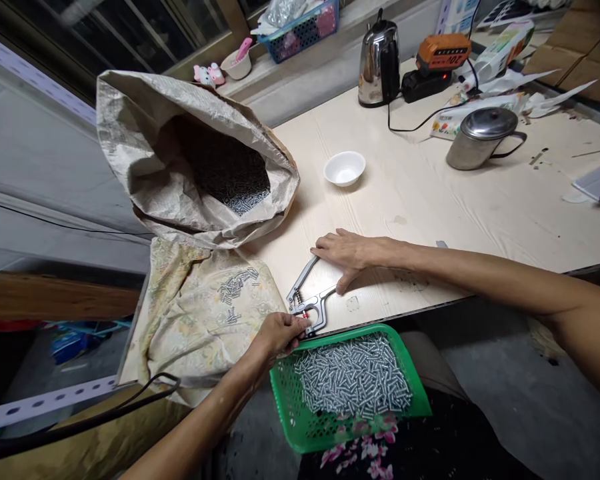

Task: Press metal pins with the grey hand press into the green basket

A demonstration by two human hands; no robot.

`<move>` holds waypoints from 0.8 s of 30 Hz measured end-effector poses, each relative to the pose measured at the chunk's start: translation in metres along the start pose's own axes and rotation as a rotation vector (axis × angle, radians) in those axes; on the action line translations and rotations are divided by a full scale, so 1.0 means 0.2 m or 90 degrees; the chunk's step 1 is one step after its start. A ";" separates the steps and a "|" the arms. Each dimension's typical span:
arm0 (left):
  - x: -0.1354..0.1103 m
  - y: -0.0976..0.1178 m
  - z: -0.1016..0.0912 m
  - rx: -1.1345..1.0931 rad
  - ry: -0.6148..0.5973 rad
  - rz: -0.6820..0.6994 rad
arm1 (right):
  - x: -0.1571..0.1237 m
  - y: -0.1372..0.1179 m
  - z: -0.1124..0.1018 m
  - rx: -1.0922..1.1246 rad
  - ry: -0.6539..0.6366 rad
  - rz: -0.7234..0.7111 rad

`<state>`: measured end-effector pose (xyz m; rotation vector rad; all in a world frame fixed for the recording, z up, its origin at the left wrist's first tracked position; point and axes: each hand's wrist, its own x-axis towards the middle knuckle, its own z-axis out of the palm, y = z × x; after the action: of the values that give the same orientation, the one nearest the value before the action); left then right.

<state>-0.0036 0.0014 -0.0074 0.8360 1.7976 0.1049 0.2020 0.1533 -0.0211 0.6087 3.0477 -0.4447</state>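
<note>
Pliers, silver-grey with red, spread wide, lower centre; left hand pinched on one end, right hand gripping across the other.

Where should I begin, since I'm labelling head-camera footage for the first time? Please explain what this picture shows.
There is no machine here: these are a person's bare arms, filmed by a camera worn on the head, looking forward and down. The right hand holds the spread handles of some pliers. The left hand is at their other end; exactly what its fingers pinch is hidden. Below the table edge, a green basket holds many small metal pieces. On the table are a patterned cloth with more pieces on it, a white bowl, a kettle and a lidded mug.
</note>
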 end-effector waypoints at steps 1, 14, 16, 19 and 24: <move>0.00 0.00 0.00 0.001 -0.001 0.000 | -0.01 -0.01 -0.01 -0.007 -0.004 0.001; -0.01 0.06 0.09 0.457 0.354 0.513 | -0.11 -0.12 -0.01 -0.024 0.013 0.030; 0.06 0.13 0.11 0.517 0.327 0.597 | -0.12 -0.13 -0.01 -0.014 0.015 0.035; 0.15 0.22 0.11 0.576 0.265 0.627 | -0.15 -0.13 0.00 0.007 0.037 0.045; 0.19 0.32 0.11 0.584 0.232 0.629 | -0.19 -0.10 0.05 0.003 0.082 0.091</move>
<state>0.0404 0.0646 -0.0179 2.4468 1.5481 0.0622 0.2285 0.1185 -0.0232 0.8816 3.0944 -0.4255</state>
